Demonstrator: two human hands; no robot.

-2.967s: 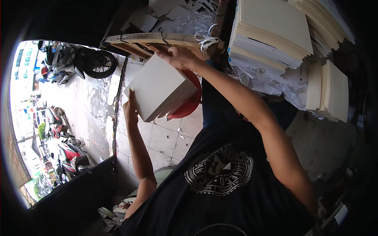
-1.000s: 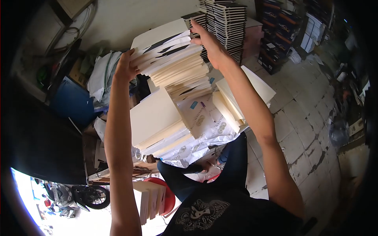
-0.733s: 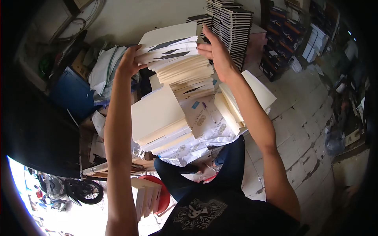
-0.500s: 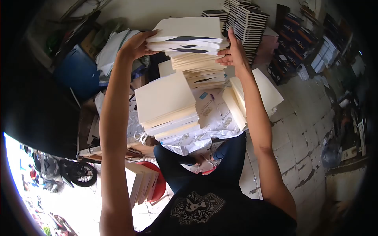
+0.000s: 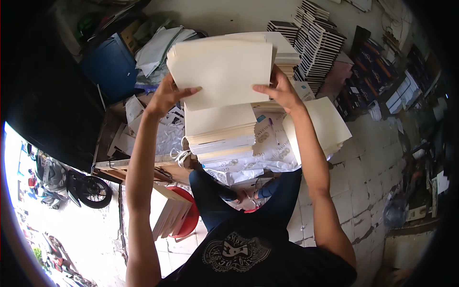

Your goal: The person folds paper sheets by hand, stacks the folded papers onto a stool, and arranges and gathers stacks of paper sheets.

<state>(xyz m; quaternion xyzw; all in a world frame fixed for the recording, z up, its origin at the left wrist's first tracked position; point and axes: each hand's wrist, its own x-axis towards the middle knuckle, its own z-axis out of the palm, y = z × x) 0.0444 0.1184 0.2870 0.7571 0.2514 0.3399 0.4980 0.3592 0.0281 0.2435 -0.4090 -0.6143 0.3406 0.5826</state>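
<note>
My left hand [image 5: 167,98] and my right hand [image 5: 284,93] grip a bundle of cream paper [image 5: 222,71] from its two sides, thumbs on the near face. The bundle is tilted, its broad face toward me. Just below it stands the front paper stack [image 5: 220,122], layered cream and white; whether the two touch, I cannot tell. Behind the bundle is a back paper stack [image 5: 287,50], partly hidden. Another cream paper pile [image 5: 320,122] lies by my right forearm. Printed wrapping paper [image 5: 275,150] covers the surface under the stacks.
Dark-covered books [image 5: 318,48] rise in tall piles at the back right. A blue bin [image 5: 107,67] stands at the back left, with a wooden crate edge [image 5: 134,163] nearer. A red stool [image 5: 189,217] holds more paper blocks [image 5: 169,215]. Dark printed boxes [image 5: 368,71] line the right.
My hands have come down and toward me from the back stack. They now hold a cream bundle tilted up above the front stack. The camera view has shifted slightly.
</note>
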